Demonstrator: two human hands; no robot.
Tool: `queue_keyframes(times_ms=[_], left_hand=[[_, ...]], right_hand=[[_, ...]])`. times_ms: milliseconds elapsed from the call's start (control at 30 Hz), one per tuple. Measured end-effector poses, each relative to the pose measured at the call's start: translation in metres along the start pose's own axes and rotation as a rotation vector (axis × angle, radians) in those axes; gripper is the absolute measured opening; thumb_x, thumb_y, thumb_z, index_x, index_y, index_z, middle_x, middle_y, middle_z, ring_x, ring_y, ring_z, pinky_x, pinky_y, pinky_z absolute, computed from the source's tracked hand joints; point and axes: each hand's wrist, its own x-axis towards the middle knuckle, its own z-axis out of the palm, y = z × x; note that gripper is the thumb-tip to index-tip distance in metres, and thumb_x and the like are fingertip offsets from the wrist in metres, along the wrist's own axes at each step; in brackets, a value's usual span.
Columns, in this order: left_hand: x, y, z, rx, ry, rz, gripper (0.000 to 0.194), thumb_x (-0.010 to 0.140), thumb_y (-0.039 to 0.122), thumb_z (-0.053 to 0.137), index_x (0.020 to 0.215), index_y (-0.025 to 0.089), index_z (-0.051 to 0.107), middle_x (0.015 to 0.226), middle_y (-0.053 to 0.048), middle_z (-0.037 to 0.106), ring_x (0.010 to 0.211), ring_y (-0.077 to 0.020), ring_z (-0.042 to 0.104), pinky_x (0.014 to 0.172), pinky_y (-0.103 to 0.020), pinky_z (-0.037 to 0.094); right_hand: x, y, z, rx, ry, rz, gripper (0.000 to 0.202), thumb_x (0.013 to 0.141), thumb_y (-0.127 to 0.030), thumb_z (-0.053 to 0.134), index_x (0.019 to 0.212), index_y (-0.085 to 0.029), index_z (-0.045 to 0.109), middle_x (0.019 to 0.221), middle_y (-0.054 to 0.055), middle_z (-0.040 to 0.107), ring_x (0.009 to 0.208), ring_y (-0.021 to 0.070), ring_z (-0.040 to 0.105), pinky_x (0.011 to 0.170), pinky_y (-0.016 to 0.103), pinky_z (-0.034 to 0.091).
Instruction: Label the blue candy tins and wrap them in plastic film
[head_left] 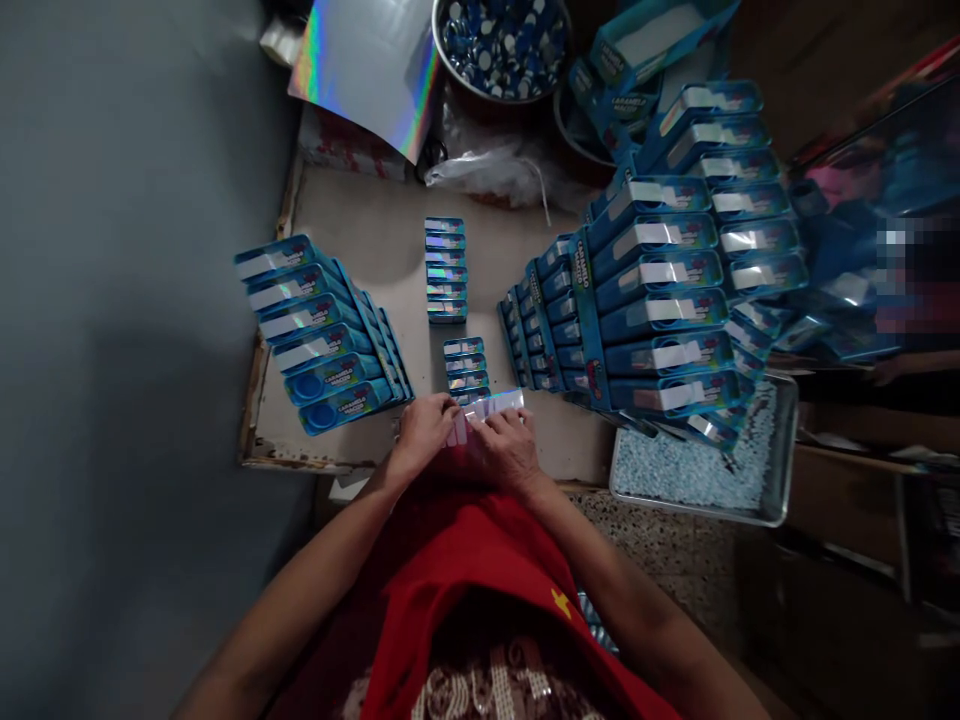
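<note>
Low at the front of the table, my left hand pinches the left side of a clear, shiny plastic sheet with pale strips on it. My right hand has its fingers curled on the sheet's right part. Just beyond my fingers stands a short row of small blue boxes, partly hidden by the sheet. Farther back is another row of blue boxes with shiny strips on their ends. The lower edge of the sheet is hard to make out against my red apron.
Stacked blue "Caramelo Macizo" boxes stand at left, and a taller stack at right. A metal tray of pale blue pieces sits at front right. At the back are an iridescent sheet and a full round pot.
</note>
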Motion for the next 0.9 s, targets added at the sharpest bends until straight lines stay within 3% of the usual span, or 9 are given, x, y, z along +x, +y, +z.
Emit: queue_keyframes(times_ms=[133,333,467,567,633,700,800,900], left_hand=[[-0.002,0.003,-0.002,-0.002,0.008,0.023,0.025,0.095,0.030,0.057,0.102,0.021,0.080,0.104,-0.010,0.080,0.094,-0.0244,0.072,0.077,-0.029,0.046],[0.007,0.003,0.005,-0.026,0.033,0.045,0.023,0.096,0.030,0.057,0.099,0.022,0.079,0.097,-0.010,0.079,0.089,-0.0237,0.070,0.078,-0.030,0.047],[0.005,-0.001,0.012,-0.098,0.193,0.213,0.028,0.097,0.021,0.054,0.113,0.018,0.076,0.120,-0.016,0.072,0.114,-0.0269,0.065,0.102,-0.037,0.046],[-0.014,-0.005,0.013,-0.360,0.290,0.293,0.028,0.099,0.030,0.054,0.115,0.020,0.075,0.129,-0.014,0.069,0.126,-0.0254,0.059,0.113,-0.039,0.041],[-0.032,-0.007,0.012,-0.667,0.207,0.184,0.037,0.099,0.047,0.054,0.108,0.019,0.076,0.117,-0.013,0.074,0.114,-0.0253,0.066,0.106,-0.040,0.048],[-0.048,-0.006,0.011,-1.025,0.025,0.033,0.055,0.095,0.064,0.053,0.107,0.015,0.075,0.108,-0.014,0.076,0.101,-0.0262,0.071,0.095,-0.041,0.056],[-0.068,0.001,0.003,-1.357,-0.192,-0.065,0.063,0.079,0.071,0.070,0.104,0.014,0.075,0.103,-0.013,0.078,0.092,-0.0250,0.073,0.086,-0.039,0.059],[-0.089,0.010,-0.015,-1.349,-0.120,-0.075,0.044,0.069,0.056,0.085,0.085,0.016,0.075,0.084,-0.006,0.076,0.077,-0.0181,0.069,0.078,-0.031,0.057]], right_hand=[[-0.007,0.000,-0.012,0.108,-0.004,0.086,0.013,0.096,-0.029,0.061,0.091,-0.024,0.072,0.093,0.006,0.069,0.094,0.0242,0.052,0.089,0.040,0.028],[-0.011,0.001,-0.027,0.373,-0.036,0.257,0.003,0.082,-0.020,0.069,0.080,-0.022,0.069,0.073,0.000,0.065,0.080,0.0195,0.057,0.081,0.035,0.033],[-0.016,0.001,-0.049,0.803,-0.126,0.522,0.013,0.082,-0.032,0.071,0.076,-0.020,0.068,0.061,-0.005,0.057,0.059,0.0131,0.049,0.064,0.027,0.034],[-0.015,-0.001,-0.073,1.129,-0.160,0.709,0.028,0.077,-0.045,0.078,0.077,-0.019,0.068,0.062,-0.005,0.058,0.057,0.0118,0.047,0.057,0.025,0.033],[-0.012,-0.003,-0.087,1.295,-0.178,0.760,0.035,0.073,-0.050,0.082,0.079,-0.018,0.067,0.065,-0.004,0.061,0.058,0.0117,0.049,0.057,0.024,0.035],[-0.006,-0.006,-0.100,1.383,-0.195,0.764,0.039,0.070,-0.051,0.085,0.078,-0.018,0.066,0.066,-0.003,0.063,0.058,0.0114,0.051,0.057,0.024,0.037],[0.000,-0.013,-0.115,1.428,-0.221,0.723,0.041,0.068,-0.051,0.088,0.077,-0.018,0.066,0.067,-0.002,0.064,0.058,0.0109,0.052,0.057,0.023,0.039],[0.003,-0.021,-0.127,1.448,-0.240,0.713,0.041,0.065,-0.050,0.091,0.076,-0.019,0.066,0.070,-0.001,0.065,0.061,0.0126,0.056,0.059,0.025,0.046]])
